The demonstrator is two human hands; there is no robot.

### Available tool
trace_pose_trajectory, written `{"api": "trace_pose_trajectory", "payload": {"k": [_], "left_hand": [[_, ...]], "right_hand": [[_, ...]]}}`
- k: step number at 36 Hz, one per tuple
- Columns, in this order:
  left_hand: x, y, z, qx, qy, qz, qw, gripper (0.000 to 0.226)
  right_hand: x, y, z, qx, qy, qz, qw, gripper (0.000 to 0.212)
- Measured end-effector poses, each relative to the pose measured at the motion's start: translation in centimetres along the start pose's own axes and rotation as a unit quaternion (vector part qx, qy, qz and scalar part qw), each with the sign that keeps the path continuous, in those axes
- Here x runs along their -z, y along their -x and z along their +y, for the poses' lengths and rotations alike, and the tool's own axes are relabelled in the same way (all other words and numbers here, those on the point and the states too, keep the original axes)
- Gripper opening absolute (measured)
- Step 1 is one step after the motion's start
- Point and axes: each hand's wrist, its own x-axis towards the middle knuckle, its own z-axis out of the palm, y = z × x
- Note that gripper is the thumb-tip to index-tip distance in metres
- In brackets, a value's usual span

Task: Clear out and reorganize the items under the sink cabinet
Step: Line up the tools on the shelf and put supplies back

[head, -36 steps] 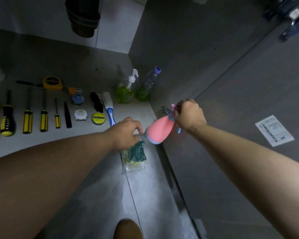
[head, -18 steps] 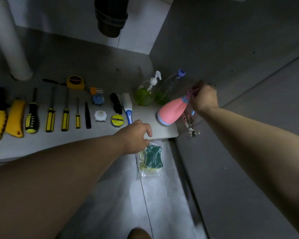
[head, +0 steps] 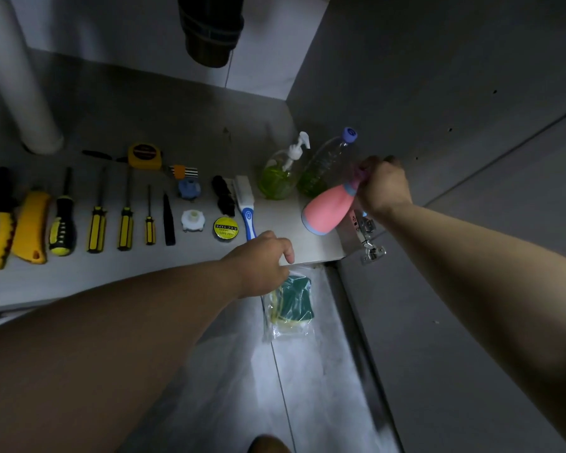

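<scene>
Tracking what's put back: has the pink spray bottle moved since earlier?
Yes. In the right hand, the pink spray bottle has moved past the door hinge, inward over the cabinet floor, toward the green soap bottle.

Person reaching into a dim sink cabinet (head: pixel 118 276).
Right hand (head: pixel 384 186) grips a tilted pink spray bottle (head: pixel 327 209); left hand (head: pixel 258 264) overlaps a bagged green sponge (head: pixel 293 297).

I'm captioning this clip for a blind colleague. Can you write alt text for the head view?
The right hand holds a tilted pink spray bottle by its top over the cabinet floor, near a soap dispenser. The left hand is above a bagged sponge on the tiles; screwdrivers lie in a row.
</scene>
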Motion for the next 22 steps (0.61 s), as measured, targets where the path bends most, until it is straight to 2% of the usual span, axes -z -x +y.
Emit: {"api": "trace_pose_trajectory", "payload": {"k": [2,4,7,9,11,13,14,15,18,19,20,22], "left_hand": [[-0.3,0.1,0.0,0.001,0.003,-0.005,1.000,0.016],[-0.6,0.2,-0.3,0.001,0.003,-0.013,1.000,0.015],[-1.2,0.7,-0.5,0.004,-0.002,-0.041,0.999,0.018],[-1.8,1.2,-0.8,0.006,-0.036,-0.071,0.997,0.023],[-2.3,1.9,-1.3,0.011,-0.052,-0.104,0.993,0.022],[-2.9,2.6,-2.1,0.007,-0.044,-0.137,0.990,0.015],[-3.1,2.9,-2.4,0.013,-0.053,-0.155,0.986,0.012],[-3.2,3.2,-2.7,0.027,-0.072,-0.174,0.982,0.014],[-3.2,3.9,-3.6,0.073,-0.093,-0.199,0.973,0.024],[-3.2,4.0,-4.0,0.087,-0.094,-0.203,0.971,0.026],[-3.1,4.1,-4.2,0.095,-0.095,-0.206,0.969,0.027],[-2.9,4.2,-4.6,0.112,-0.092,-0.205,0.968,0.028]], "right_hand": [[0.2,0.9,-0.1,0.019,0.007,-0.001,1.000,0.033],[0.5,2.4,-0.4,0.055,0.028,0.047,0.997,0.039],[0.3,5.7,-0.9,0.123,0.073,0.112,0.983,0.036],[-0.9,8.3,-0.8,0.155,0.019,0.069,0.985,0.031],[-3.0,11.1,-0.3,0.152,-0.040,0.003,0.988,0.020],[-5.6,13.3,0.6,0.098,-0.055,-0.068,0.991,0.011],[-6.8,14.2,1.0,0.048,-0.066,-0.116,0.990,0.012],[-8.0,14.8,1.5,-0.012,-0.080,-0.167,0.983,0.021],[-10.7,15.6,2.7,-0.179,-0.120,-0.283,0.935,0.077],[-11.3,15.7,3.0,-0.218,-0.133,-0.307,0.917,0.089],[-11.9,15.8,3.2,-0.248,-0.150,-0.326,0.900,0.093],[-12.9,15.8,3.7,-0.294,-0.218,-0.354,0.860,0.086]]}}
